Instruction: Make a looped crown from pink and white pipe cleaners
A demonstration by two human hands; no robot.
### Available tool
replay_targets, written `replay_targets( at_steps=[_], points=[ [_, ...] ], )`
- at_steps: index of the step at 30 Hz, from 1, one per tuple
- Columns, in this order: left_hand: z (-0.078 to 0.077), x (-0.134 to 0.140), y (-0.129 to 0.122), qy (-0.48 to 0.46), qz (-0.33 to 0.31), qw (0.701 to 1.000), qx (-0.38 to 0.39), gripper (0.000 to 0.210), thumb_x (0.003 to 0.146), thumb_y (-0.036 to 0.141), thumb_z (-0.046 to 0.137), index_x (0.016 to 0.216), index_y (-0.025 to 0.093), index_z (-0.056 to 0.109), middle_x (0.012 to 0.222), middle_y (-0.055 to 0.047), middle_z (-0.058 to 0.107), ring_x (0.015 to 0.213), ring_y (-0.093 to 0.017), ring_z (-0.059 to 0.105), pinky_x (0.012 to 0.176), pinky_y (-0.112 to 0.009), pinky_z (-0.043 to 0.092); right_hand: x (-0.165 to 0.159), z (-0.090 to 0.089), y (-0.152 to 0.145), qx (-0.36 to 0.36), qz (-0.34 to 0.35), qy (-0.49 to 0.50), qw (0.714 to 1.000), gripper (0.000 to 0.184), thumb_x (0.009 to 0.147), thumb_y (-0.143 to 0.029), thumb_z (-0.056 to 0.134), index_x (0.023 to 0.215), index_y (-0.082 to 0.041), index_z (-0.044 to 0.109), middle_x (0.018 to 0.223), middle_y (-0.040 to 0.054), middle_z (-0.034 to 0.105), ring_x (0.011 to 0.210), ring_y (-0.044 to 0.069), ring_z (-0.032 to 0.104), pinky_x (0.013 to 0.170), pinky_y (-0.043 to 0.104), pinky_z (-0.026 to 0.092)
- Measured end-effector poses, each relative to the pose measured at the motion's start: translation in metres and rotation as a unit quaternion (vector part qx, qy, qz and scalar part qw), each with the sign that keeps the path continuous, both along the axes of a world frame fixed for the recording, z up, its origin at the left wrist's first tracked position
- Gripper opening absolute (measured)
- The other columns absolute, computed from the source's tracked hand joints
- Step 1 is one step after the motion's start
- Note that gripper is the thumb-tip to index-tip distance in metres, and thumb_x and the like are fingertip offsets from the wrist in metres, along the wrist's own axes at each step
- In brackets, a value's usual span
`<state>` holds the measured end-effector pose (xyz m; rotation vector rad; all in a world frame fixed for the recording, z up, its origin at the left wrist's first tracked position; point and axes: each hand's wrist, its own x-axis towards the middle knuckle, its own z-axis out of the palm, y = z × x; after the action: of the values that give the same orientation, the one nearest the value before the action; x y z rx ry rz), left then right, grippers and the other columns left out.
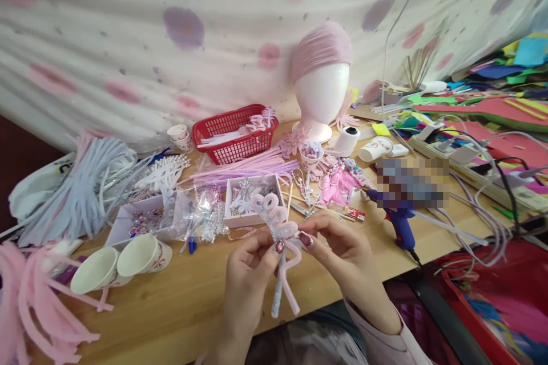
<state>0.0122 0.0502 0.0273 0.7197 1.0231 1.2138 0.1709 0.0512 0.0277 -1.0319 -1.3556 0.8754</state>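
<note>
Left hand and right hand, nearly closed, pinch a looped fuzzy-wire sprig over the near edge of the desk, where a slack grip or hard tug could uncurl it.

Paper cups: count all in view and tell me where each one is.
6 paper cups visible: two front left, two left of the red basket, one holding lilac pieces in front of the foam head, one lying right of the thread cone. Nested ones may be hidden.
</note>
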Motion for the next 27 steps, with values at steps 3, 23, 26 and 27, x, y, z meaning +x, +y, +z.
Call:
replay_targets(
  at_steps=[3,23,26,27],
  points=[
    [0.005,-0.006,0.009,-0.009,0.002,1.0,-0.013,0.02,0.068,0.029,0.085,0.082,0.015,0.084,0.076,-0.006,0.077,0.064,-0.011,0.06,0.058,-0.016,0.05,-0.005,-0.001,0.01,-0.002,0.006,-0.009,1.0,0.004,0.091,-0.026,0.07,0.092,-0.026,0.074,0.084,0.0011,0.068,0.08,0.017,0.062,0.074,0.03,0.05],
    [0.001,-0.016,0.014,0.092,0.021,0.992,0.082,0.006,0.079,0.02,0.073,0.08,0.018,0.079,0.077,-0.004,0.076,0.07,-0.015,0.07,0.065,-0.02,0.056,-0.025,-0.002,0.025,-0.024,-0.025,0.005,0.999,0.01,0.083,-0.026,0.076,0.075,-0.021,0.075,0.067,0.0009,0.068,0.062,0.014,0.06,0.058,0.026,0.047],
    [0.004,-0.014,0.013,0.146,0.042,0.981,0.119,0.007,0.08,0.018,0.071,0.078,0.018,0.078,0.079,-0.005,0.074,0.07,-0.017,0.07,0.064,-0.021,0.056,-0.027,-0.005,0.026,-0.03,-0.033,0.02,0.999,0.01,0.083,-0.026,0.076,0.074,-0.022,0.075,0.067,0.0009,0.068,0.061,0.014,0.059,0.057,0.025,0.046],
    [0.005,-0.014,0.012,0.168,0.054,0.975,0.136,0.008,0.079,0.016,0.07,0.078,0.019,0.077,0.08,-0.005,0.073,0.07,-0.017,0.069,0.063,-0.021,0.056,-0.027,-0.005,0.026,-0.033,-0.034,0.023,0.999,0.011,0.083,-0.026,0.075,0.073,-0.021,0.075,0.067,0.001,0.068,0.061,0.014,0.059,0.057,0.025,0.046]
  ],
)
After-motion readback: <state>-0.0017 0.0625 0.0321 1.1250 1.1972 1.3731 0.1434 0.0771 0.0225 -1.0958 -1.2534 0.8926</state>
